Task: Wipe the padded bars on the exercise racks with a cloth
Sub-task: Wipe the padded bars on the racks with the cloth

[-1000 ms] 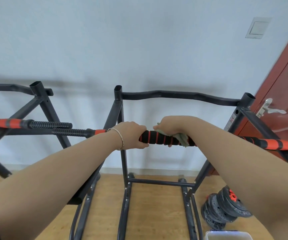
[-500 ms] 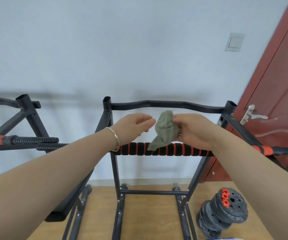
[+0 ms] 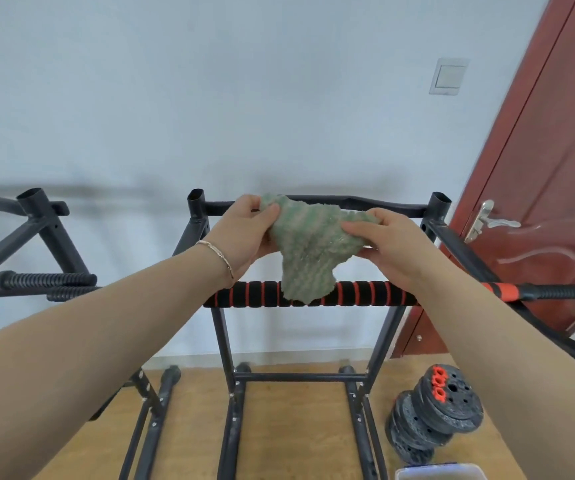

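- While I work from here, the tub (image 3: pixel 438 474) and the plates (image 3: pixel 435 420) on the floor at 5 o'clock are nearest my feet. I judge a step right could catch them.
- The padded bar (image 3: pixel 254 294) runs across the centre from 9 to 3 o'clock. The lower edge of the cloth (image 3: pixel 310 251) hangs over its middle; I cannot tell whether it touches.
- Above it, my left hand (image 3: pixel 244 233) pinches the cloth's upper corner at 11 o'clock between thumb and curled fingers. My right hand (image 3: pixel 393 244) pinches the right edge at 1 o'clock, thumb on top, fingers beneath.
- Both grips sit at the edges, so if either slackens the cloth would likely swing loose or drop.
- If it lands bunched, I'd expect a narrow wipe that misses the bar's ends.
- The top bar (image 3: pixel 383 204) lies just behind my hands at 12 o'clock, so lifting further risks knocked knuckles.
- The second rack (image 3: pixel 43 216) stands well apart at 9 o'clock and is easy to skip.
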The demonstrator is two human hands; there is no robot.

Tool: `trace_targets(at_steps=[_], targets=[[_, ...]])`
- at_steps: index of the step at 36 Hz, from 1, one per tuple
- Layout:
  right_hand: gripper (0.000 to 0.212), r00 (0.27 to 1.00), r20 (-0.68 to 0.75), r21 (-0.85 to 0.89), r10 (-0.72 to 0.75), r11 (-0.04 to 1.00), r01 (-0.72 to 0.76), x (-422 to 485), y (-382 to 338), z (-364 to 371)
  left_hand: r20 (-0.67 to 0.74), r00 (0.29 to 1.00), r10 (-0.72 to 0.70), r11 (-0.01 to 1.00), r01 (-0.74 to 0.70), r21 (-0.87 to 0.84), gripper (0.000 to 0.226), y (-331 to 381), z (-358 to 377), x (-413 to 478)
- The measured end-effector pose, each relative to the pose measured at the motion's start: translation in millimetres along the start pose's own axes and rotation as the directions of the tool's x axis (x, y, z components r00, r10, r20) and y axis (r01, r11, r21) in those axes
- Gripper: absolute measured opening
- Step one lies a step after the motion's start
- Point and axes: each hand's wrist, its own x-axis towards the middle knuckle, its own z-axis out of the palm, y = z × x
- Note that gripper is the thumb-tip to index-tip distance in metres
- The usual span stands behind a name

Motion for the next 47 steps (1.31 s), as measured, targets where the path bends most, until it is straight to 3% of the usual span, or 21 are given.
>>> trace_targets(at_steps=[3, 8, 11, 14, 15, 16, 18, 19, 20, 23, 25, 28, 34, 37, 40, 43, 47], targets=[[0.011, 1.000, 0.020, 0.105, 0.019, 0.994, -0.021, -3, -4, -2, 0.005, 1.000, 0.021, 1.000, -0.021, 0.023, 0.026, 0, 5, -6], [0.018, 0.999, -0.026, -0.036, 0.032, 0.999, -0.033, -9, -2, -12, -0.042, 0.997, 0.062, 0.978, -0.052, 0.200, 0.039, -5, 5, -16], [0.023, 0.999, -0.033, -0.074, 0.043, 0.996, -0.045, -12, 4, -20, -0.050, 0.975, 0.215, 0.888, -0.174, 0.425, 0.033, -14, 6, -21], [0.026, 0.997, -0.025, -0.246, 0.071, 0.966, -0.075, -13, 18, -27, -0.133, 0.961, 0.242, 0.775, -0.110, 0.622, 0.027, -28, 10, -26], [0.028, 0.996, -0.003, -0.331, 0.092, 0.940, -0.088, -13, 23, -29, -0.164, 0.963, 0.213, 0.716, -0.039, 0.697, 0.028, -32, 13, -28], [0.027, 0.994, 0.025, -0.417, 0.109, 0.904, -0.089, -14, 29, -32, -0.167, 0.968, 0.190, 0.574, 0.029, 0.818, 0.032, -38, 16, -31], [0.024, 0.995, 0.032, -0.515, 0.092, 0.855, -0.062, -13, 37, -37, -0.059, 0.976, 0.208, 0.081, 0.043, 0.996, 0.042, -54, 25, -32], [0.021, 0.998, 0.018, -0.548, 0.056, 0.836, -0.037, -13, 39, -39, 0.036, 0.972, 0.232, -0.104, -0.012, 0.994, 0.045, -63, 31, -33], [0.019, 1.000, -0.003, -0.610, -0.004, 0.792, 0.001, -13, 40, -41, 0.140, 0.960, 0.241, -0.202, -0.091, 0.975, 0.047, -71, 38, -33], [0.021, 0.980, -0.007, -0.840, -0.199, 0.532, 0.102, -8, 47, -49, 0.457, 0.877, 0.149, -0.337, -0.389, 0.857, 0.053, -97, 58, -26], [0.023, 0.982, 0.020, -0.949, -0.188, 0.307, 0.078, -4, 56, -59, 0.531, 0.842, 0.098, -0.434, -0.444, 0.784, 0.058, -110, 64, -15], [0.033, 0.994, 0.056, -0.998, -0.099, 0.037, 0.060, -1, 70, -69, 0.517, 0.847, 0.127, -0.440, -0.419, 0.794, 0.053, -114, 61, 4], [0.045, 0.990, 0.090, -0.981, -0.113, -0.183, 0.069, 8, 80, -72, 0.526, 0.830, 0.185, -0.298, -0.463, 0.835, 0.062, -118, 57, 17], [0.042, 0.981, 0.139, -0.962, -0.137, -0.254, 0.100, 3, 80, -74, 0.565, 0.755, 0.334, -0.220, -0.520, 0.825, 0.061, -125, 54, 20], [0.047, 0.968, 0.198, -0.940, -0.152, -0.308, 0.144, -1, 82, -74, 0.588, 0.737, 0.333, -0.180, -0.563, 0.807, 0.058, -125, 60, 24], [0.050, 0.961, 0.203, -0.946, -0.189, -0.292, 0.143, 3, 86, -76, 0.526, 0.822, 0.218, -0.108, -0.515, 0.850, 0.049, -113, 72, 23], [0.048, 0.948, 0.211, -0.954, -0.237, -0.260, 0.147, 2, 91, -76, 0.371, 0.928, 0.017, -0.089, -0.368, 0.925, 0.045, -99, 78, 26]])
